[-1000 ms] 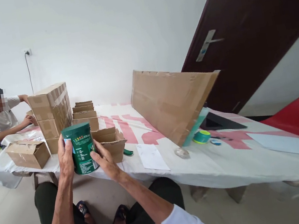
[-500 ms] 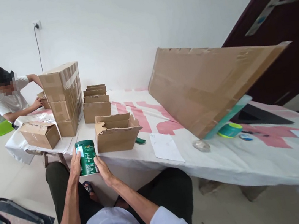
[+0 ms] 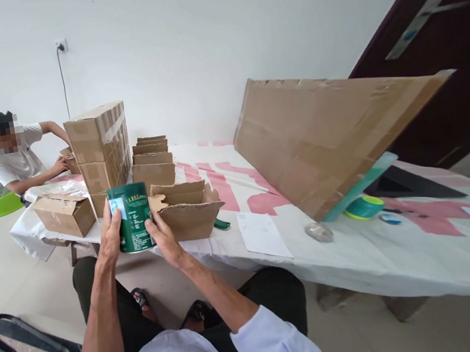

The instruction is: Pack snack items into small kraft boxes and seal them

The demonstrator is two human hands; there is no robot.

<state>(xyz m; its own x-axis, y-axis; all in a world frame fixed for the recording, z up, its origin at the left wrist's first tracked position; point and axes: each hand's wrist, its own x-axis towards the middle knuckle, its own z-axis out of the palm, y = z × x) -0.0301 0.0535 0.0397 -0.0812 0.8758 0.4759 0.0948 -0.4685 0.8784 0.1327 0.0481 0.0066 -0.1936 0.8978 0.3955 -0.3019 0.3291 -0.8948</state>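
Note:
Between my two hands is a green cylindrical can (image 3: 135,224) with printed label text, held upright above the table's front edge. My left hand (image 3: 109,231) is closed on its left side, thumb on the label. On the right side, my right hand (image 3: 164,237) grips it with the thumb on the front. Just behind and right of the can stands an open cardboard box (image 3: 190,219) on the cloth-covered table. Farther back are several more open boxes (image 3: 153,173) in a row.
Stacked taped cartons (image 3: 90,144) stand left, with a single carton (image 3: 64,217) before them. Across the table a person (image 3: 15,154) handles a small box. A large cardboard sheet (image 3: 327,129) leans at right, near tape rolls (image 3: 364,207), a paper sheet (image 3: 262,235) and a clear roll (image 3: 318,232).
Both hands have raised the green can and brought it nearer to my view; it now overlaps the open box's left edge. The boxes stay where they were.

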